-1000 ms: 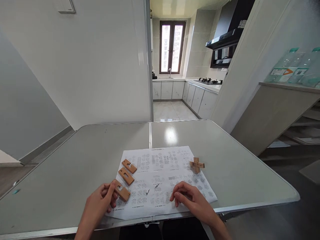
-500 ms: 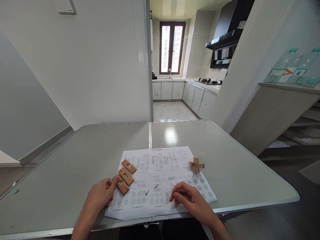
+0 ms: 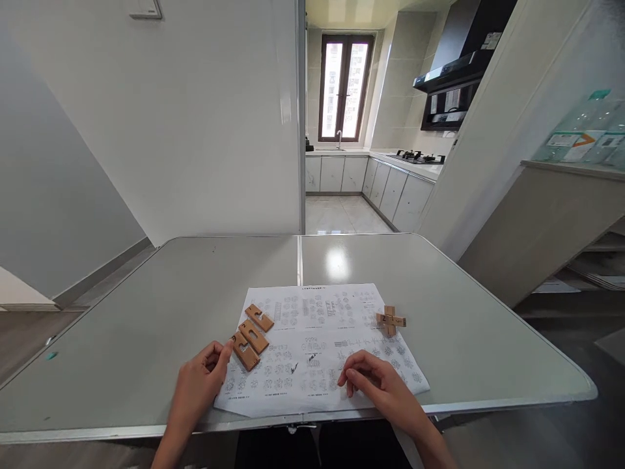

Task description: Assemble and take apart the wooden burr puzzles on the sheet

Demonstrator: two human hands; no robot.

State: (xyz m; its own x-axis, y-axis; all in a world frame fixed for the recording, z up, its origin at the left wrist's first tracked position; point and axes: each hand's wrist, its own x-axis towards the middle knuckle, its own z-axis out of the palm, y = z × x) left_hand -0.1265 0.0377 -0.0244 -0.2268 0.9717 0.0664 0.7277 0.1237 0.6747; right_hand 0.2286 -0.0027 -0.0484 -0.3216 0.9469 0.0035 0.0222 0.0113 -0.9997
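Three flat wooden puzzle pieces with cut-outs lie in a slanting row on the left of a printed sheet. The far one is the notched piece; the middle piece carries a 2 and a slot. My left hand, fingers bent, has its thumb and fingertip at the left corner of the nearest notched piece, which lies flat. Over the sheet's lower right rests my right hand, loosely curled, fingers apart and holding nothing. Beyond it, an assembled wooden cross puzzle stands at the sheet's right edge.
The grey folding table has a metal rim and a centre seam. A small green bit lies near its left edge. On the right, plastic bottles stand on a shelf unit. Behind the table, a doorway opens onto a kitchen.
The view has shifted slightly, so everything sits further right. My left thumb has drawn back a little toward the nearest piece's edge, showing more of its corner. My right hand stays curled over the sheet.
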